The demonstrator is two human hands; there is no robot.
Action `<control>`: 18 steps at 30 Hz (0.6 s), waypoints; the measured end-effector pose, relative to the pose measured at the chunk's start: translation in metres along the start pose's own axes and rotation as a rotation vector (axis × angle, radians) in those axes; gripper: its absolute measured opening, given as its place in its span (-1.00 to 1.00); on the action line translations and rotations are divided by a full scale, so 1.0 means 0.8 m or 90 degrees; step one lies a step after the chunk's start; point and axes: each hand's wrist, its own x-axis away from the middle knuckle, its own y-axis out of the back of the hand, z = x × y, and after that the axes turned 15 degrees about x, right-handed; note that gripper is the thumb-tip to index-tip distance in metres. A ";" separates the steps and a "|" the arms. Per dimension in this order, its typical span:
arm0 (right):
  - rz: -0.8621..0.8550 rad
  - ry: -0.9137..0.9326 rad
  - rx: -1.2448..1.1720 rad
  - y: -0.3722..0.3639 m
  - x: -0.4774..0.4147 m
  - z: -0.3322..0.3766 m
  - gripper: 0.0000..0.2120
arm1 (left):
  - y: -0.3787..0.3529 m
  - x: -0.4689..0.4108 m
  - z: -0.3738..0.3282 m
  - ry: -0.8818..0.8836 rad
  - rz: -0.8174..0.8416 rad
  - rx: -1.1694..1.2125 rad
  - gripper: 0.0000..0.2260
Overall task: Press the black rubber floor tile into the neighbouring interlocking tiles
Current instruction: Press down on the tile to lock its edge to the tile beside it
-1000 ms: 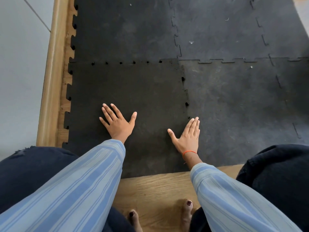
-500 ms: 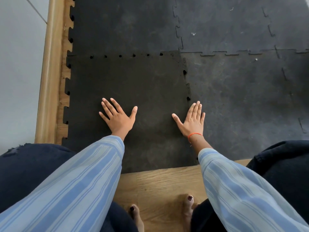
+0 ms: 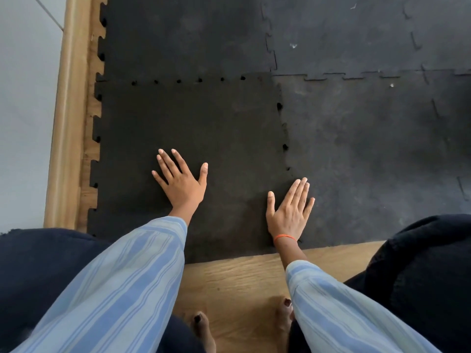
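A field of dark interlocking mat covers most of the wood-look floor (image 3: 242, 281), with a pale skirting board (image 3: 67, 123) running up the left side. The neighbouring tiles (image 3: 369, 154) lie to the right and beyond; they look greyer and more scuffed. The black rubber floor tile (image 3: 193, 123) sits at the near left corner of the mat, its toothed left edge free over bare floor and its near edge straight.

Its far seam shows a row of small dark gaps, and the right seam shows several more — so those teeth are not fully home, by my reading. The step in hand is pressing the right-hand joint down.

The left hand (image 3: 182, 186) lies flat on the tile's middle, fingers spread, gripping nothing. The right hand (image 3: 290, 212) lies flat too, fingers close together, resting over the near end of the right seam, with an orange band (image 3: 285, 237) at the wrist. Striped blue sleeves (image 3: 122, 289) cover both forearms.

The next move probably calls for firm downward pressure worked along the right seam toward the open gaps, then along the far seam — the left hand steadying the tile against sliding.
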 end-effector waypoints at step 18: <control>-0.017 0.139 -0.072 0.033 -0.133 0.049 -0.26 | -0.009 -0.033 -0.035 -0.049 0.050 -0.025 -0.18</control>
